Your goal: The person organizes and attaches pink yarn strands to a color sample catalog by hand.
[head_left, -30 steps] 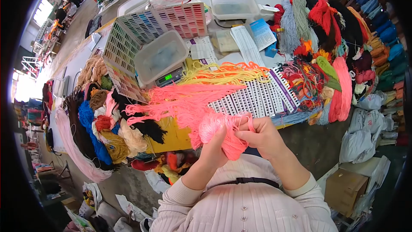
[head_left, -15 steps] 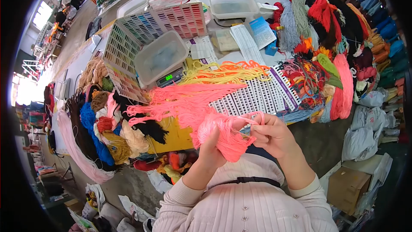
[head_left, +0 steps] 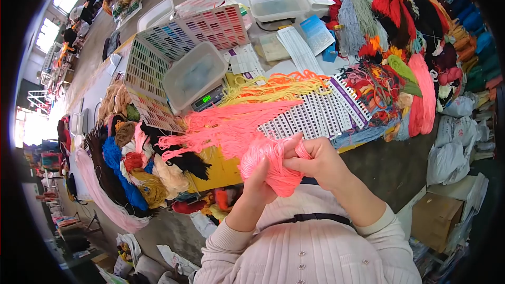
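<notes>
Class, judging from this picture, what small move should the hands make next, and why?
Probably the right hand should guide its pink yarn around the pink bundle: it pinches that yarn close beside the bundle, while the left hand supports the bundle from the other side.

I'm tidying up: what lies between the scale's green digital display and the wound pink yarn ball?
Loose pink yarn strands lie between the display and ball in the head view.

Pretty loaded table [head_left: 220,172] here: loose pink yarn [head_left: 226,121], yellow strands [head_left: 247,93], dotted white cards [head_left: 302,121], a standing colour chart [head_left: 181,34], a digital scale [head_left: 206,100], mixed skeins [head_left: 363,18] too.
</notes>
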`<state>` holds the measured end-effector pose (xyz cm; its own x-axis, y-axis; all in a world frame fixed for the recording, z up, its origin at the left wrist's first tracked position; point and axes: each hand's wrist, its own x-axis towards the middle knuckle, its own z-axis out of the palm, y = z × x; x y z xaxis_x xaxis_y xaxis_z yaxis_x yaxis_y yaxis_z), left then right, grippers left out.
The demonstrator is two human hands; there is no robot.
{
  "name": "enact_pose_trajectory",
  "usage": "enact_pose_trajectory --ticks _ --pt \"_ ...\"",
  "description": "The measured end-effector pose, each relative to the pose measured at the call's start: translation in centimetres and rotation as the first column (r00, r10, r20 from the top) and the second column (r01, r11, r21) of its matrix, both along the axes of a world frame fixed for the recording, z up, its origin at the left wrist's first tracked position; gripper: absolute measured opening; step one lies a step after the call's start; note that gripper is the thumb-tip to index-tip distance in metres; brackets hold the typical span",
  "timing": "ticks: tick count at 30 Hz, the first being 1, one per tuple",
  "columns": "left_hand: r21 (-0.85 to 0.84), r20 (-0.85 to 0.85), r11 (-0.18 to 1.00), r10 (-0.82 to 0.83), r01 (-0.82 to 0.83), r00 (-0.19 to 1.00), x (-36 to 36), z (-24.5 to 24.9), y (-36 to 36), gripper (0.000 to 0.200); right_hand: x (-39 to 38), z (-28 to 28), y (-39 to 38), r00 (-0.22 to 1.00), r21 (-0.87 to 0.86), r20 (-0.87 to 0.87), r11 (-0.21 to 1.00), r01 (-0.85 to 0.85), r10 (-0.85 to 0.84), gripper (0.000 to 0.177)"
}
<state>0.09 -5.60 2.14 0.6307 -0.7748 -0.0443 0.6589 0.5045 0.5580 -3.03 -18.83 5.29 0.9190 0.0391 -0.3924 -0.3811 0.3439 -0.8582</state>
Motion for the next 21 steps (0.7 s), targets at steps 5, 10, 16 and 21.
enact_pose_trajectory --ticks 5,10,16,21 --pt "-0.011 -0.043 1.0 0.012 -0.012 0.999 0.3 -0.7 0.4 0.068 0.2 0.5 -0.2 0.999 0.085 -0.031 0.996 0.019 -0.016 0.007" --pt "-0.05 -0.154 0.998 0.035 -0.043 0.987 0.4 -0.2 0.2 0.062 0.3 0.1 -0.6 0.999 0.18 -0.027 0.983 0.036 -0.032 0.006" --pt "0.076 -0.244 0.996 0.063 -0.046 0.968 0.6 0.5 -0.2 0.045 0.7 0.1 -1.0 0.998 0.264 0.003 0.962 0.065 -0.068 0.007" --pt "0.131 -0.269 0.984 0.153 -0.121 0.951 0.7 0.8 -1.1 0.039 0.5 -1.2 -1.1 0.99 0.279 0.087 0.957 0.082 -0.111 0.003"
